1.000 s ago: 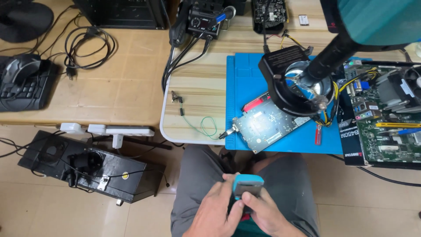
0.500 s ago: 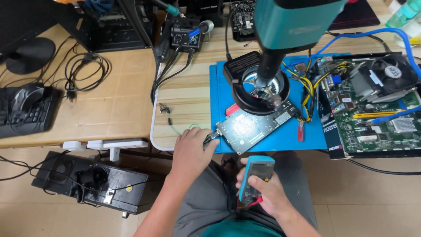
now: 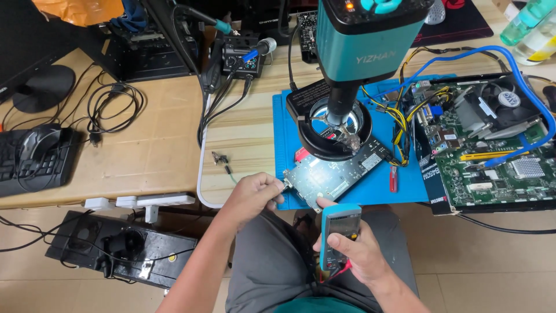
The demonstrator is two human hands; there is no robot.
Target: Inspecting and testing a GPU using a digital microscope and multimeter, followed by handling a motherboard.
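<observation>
Just beyond L hand (image 3: 255,197) fingers, pinched narrow at circuit board (image 3: 333,174) corner on counter; R hand (image 3: 353,249) grips multimeter (image 3: 340,232). Probing not yet begun.

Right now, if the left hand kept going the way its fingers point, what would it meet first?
Probably the near corner of the silver circuit board on the blue mat; the left hand sits just beside it, though depth is unclear.

A wooden worktop (image 3: 162,156) carries a blue mat (image 3: 370,188); left of the mat lie coiled cables (image 3: 113,107), right a green motherboard (image 3: 492,156).
</observation>
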